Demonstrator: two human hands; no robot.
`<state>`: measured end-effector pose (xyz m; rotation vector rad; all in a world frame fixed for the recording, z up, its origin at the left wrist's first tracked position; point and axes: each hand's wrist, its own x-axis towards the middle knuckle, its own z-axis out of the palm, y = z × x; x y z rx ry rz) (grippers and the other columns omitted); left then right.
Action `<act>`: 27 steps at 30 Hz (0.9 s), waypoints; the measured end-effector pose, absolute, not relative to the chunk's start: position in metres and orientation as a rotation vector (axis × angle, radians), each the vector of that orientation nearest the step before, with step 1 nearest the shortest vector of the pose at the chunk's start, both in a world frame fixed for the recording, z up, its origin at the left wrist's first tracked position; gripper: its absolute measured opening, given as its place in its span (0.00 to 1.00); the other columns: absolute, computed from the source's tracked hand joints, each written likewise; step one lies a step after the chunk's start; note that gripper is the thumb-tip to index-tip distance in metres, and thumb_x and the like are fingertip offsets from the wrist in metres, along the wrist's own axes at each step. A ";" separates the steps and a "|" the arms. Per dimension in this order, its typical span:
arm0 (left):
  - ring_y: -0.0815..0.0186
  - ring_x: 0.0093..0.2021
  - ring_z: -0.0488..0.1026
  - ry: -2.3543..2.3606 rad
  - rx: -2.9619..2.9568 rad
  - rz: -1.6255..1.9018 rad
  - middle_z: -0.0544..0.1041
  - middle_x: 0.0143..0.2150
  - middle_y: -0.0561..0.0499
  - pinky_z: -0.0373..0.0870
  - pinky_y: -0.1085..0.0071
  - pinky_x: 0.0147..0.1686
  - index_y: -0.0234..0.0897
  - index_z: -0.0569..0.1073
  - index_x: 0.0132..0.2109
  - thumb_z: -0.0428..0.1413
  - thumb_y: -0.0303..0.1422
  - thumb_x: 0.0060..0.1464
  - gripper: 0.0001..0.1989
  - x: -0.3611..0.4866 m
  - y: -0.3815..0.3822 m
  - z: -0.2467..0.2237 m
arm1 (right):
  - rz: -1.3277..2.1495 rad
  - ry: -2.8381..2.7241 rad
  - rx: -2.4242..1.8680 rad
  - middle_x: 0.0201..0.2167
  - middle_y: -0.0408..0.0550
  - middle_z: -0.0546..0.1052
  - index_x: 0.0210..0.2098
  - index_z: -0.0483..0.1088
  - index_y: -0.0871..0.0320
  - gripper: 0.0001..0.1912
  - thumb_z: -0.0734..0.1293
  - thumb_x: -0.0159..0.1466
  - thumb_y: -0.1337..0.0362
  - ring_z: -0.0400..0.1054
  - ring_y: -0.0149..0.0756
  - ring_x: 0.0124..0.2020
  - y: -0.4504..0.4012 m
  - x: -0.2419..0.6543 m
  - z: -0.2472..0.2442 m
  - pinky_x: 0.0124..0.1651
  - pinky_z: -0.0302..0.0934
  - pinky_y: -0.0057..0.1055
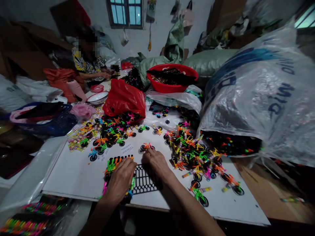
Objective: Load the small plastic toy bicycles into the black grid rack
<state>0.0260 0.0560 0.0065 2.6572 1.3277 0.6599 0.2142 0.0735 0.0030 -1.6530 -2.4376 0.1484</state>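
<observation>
Head view: bright toy bicycles [112, 163] crowd under the curled left hand [123, 176], grip hidden, at the black rack's [144, 181] left end; beyond, an orange bicycle [147, 146] meets the right hand [155, 161], pinch unclear. It looks light, stiff, snappable; its frame seems the safest hold.

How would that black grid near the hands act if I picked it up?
The black grid probably feels light, being full of gaps. It might be stiff, since it looks straight and flat. It may tip toward the side under the left hand, where colourful pieces crowd, if they're attached.
</observation>
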 end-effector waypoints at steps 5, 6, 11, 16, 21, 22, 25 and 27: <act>0.61 0.41 0.69 1.311 2.696 0.729 0.72 0.37 0.46 0.68 0.62 0.44 0.35 0.70 0.40 0.45 0.21 0.57 0.11 0.026 0.057 0.004 | 0.212 -2.224 -1.875 0.45 0.50 0.72 0.46 0.67 0.57 0.12 0.56 0.67 0.66 0.66 0.35 0.43 0.087 0.233 -0.018 0.40 0.59 0.27; 0.61 0.41 0.69 1.316 2.698 0.728 0.72 0.37 0.46 0.69 0.62 0.43 0.36 0.70 0.40 0.45 0.22 0.57 0.11 0.026 0.057 0.004 | 0.223 -2.157 -1.948 0.42 0.51 0.73 0.46 0.67 0.58 0.12 0.57 0.66 0.63 0.67 0.36 0.42 0.088 0.232 -0.018 0.39 0.59 0.28; 0.61 0.42 0.70 1.338 2.694 0.796 0.73 0.38 0.46 0.69 0.63 0.43 0.35 0.70 0.43 0.46 0.26 0.59 0.10 0.027 0.056 0.012 | 0.409 -1.917 -2.158 0.35 0.54 0.74 0.40 0.68 0.62 0.12 0.61 0.62 0.60 0.69 0.38 0.36 0.098 0.215 -0.013 0.34 0.57 0.29; 0.62 0.44 0.70 1.258 2.624 0.772 0.74 0.42 0.46 0.67 0.63 0.45 0.36 0.70 0.46 0.46 0.28 0.59 0.11 0.026 0.057 0.022 | 0.803 -1.533 -1.831 0.25 0.44 0.72 0.32 0.67 0.59 0.14 0.64 0.58 0.53 0.65 0.31 0.26 0.085 0.210 -0.021 0.28 0.53 0.25; 0.62 0.45 0.70 1.307 2.477 0.812 0.74 0.42 0.47 0.67 0.65 0.44 0.37 0.70 0.45 0.48 0.29 0.59 0.09 0.022 0.058 0.034 | 1.204 -1.195 -1.409 0.20 0.37 0.64 0.29 0.65 0.61 0.14 0.68 0.51 0.56 0.55 0.26 0.20 0.061 0.201 -0.030 0.25 0.51 0.23; 0.63 0.45 0.70 1.273 2.487 0.775 0.74 0.42 0.47 0.67 0.65 0.45 0.37 0.70 0.45 0.49 0.29 0.58 0.09 0.022 0.058 0.036 | 1.214 -1.180 -1.376 0.20 0.38 0.64 0.28 0.65 0.61 0.13 0.68 0.51 0.57 0.55 0.26 0.21 0.058 0.199 -0.029 0.25 0.52 0.23; 0.63 0.43 0.71 1.163 2.574 0.638 0.75 0.41 0.47 0.67 0.65 0.44 0.37 0.71 0.44 0.47 0.25 0.58 0.11 0.022 0.058 0.036 | 1.153 -1.277 -1.328 0.23 0.42 0.69 0.30 0.67 0.61 0.11 0.65 0.55 0.58 0.61 0.29 0.25 0.051 0.191 -0.026 0.30 0.56 0.25; 0.63 0.40 0.72 1.166 2.606 0.616 0.75 0.37 0.48 0.68 0.66 0.41 0.37 0.71 0.43 0.45 0.23 0.58 0.12 0.023 0.058 0.031 | 1.099 -1.395 -1.373 0.25 0.44 0.72 0.31 0.68 0.61 0.09 0.63 0.57 0.61 0.65 0.32 0.27 0.047 0.183 -0.029 0.32 0.58 0.26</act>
